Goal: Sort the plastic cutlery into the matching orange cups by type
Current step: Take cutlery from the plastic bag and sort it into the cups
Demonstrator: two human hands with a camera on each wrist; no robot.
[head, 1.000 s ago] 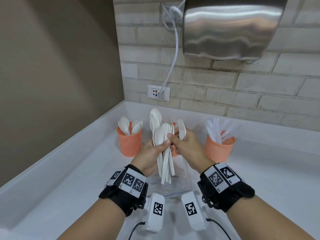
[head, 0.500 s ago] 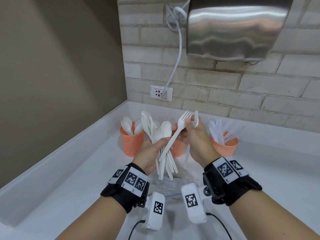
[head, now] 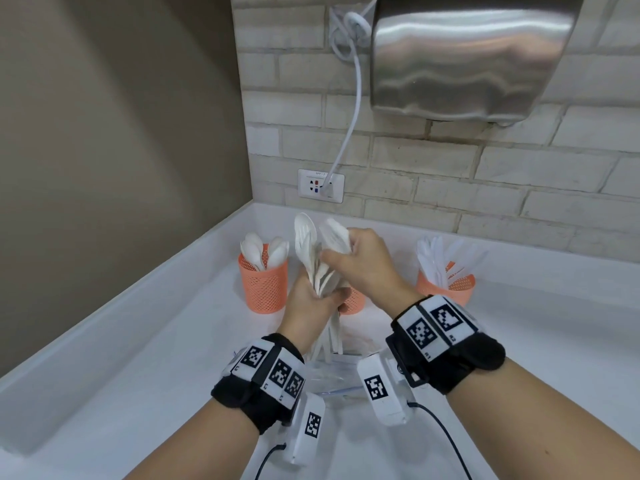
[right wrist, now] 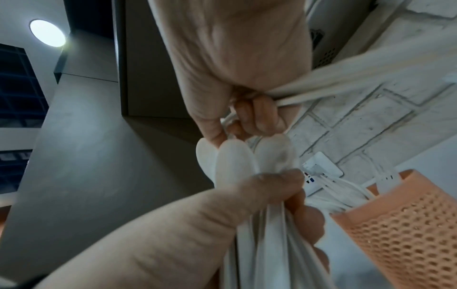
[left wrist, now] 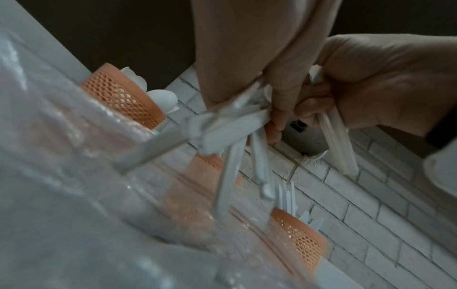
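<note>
Left hand (head: 313,303) grips upright cutlery bundle (head: 317,261); right hand (head: 363,261) pinches pieces at bundle top; middle cup (head: 353,301) directly behind, table's back edge.

Left hand (head: 311,306) grips a bundle of cutlery (head: 317,268) by the handles, heads fanning up past the fingertips, handle ends hanging below the palm. Right hand (head: 363,261) sits just above and right of those fingers, pinching a few pieces (left wrist: 338,140) of its own, thumb against the bundle's heads. Beyond the left fingers, on the counter (head: 173,358), stands the left cup (head: 263,285) with spoons (head: 265,251) upright in it. Directly behind both hands, the middle cup (head: 353,301) is mostly hidden; its contents look like forks, hard to tell. Well right of the right fingers stands the right cup (head: 446,285) with cutlery in it. A plastic bag (head: 329,379) lies under the wrists. The socket (head: 321,185) sits on the wall behind the fingers, the dryer (head: 474,53) above.
</note>
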